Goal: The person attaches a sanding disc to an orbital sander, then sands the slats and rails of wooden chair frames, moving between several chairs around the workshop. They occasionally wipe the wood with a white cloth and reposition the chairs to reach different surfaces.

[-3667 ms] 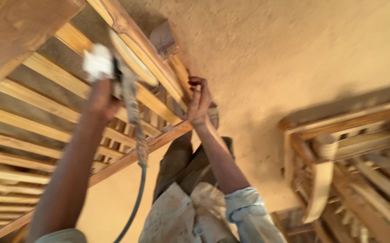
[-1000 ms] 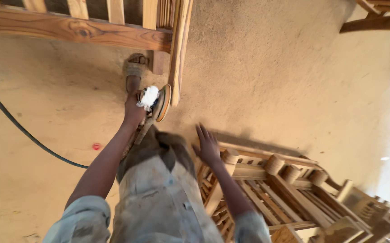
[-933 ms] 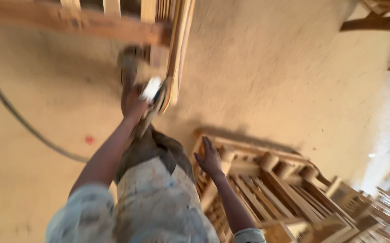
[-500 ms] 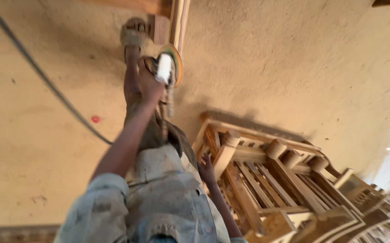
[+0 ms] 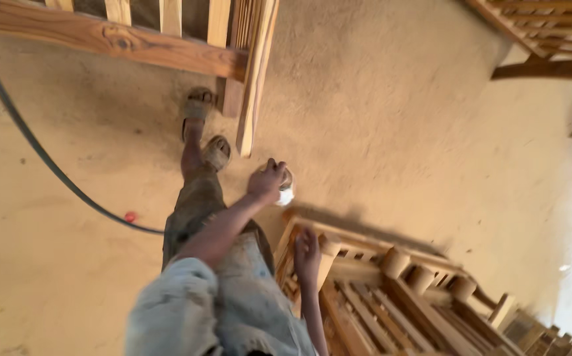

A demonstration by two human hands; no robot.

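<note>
Left hand (image 5: 267, 181): fingers curled shut around a small white tool (image 5: 286, 195), most of it hidden behind my knuckles. The tool hangs in the air over the floor (image 5: 398, 132), between the big wooden frame (image 5: 121, 43) above and the chair (image 5: 391, 290) below. It touches neither.

Right hand (image 5: 307, 254): fingers straight and close together, laid against the near corner of the chair's top rail. It grips nothing. I cannot tell for sure whether it touches the rail.

Progress, as I judge it: no wood is being worked at this moment. Both pieces are bare and dusty. Which faces are finished cannot be read from here.

Edges: the frame's upright board (image 5: 256, 79) ends just above my left hand, and the chair corner sits just below it. My feet (image 5: 217, 151) stand beside the board's foot.

Room: open floor to the right, up to another frame (image 5: 537, 33). On the left a black cable (image 5: 42, 155) crosses the floor, with a small red bit (image 5: 130, 216) beside it.
</note>
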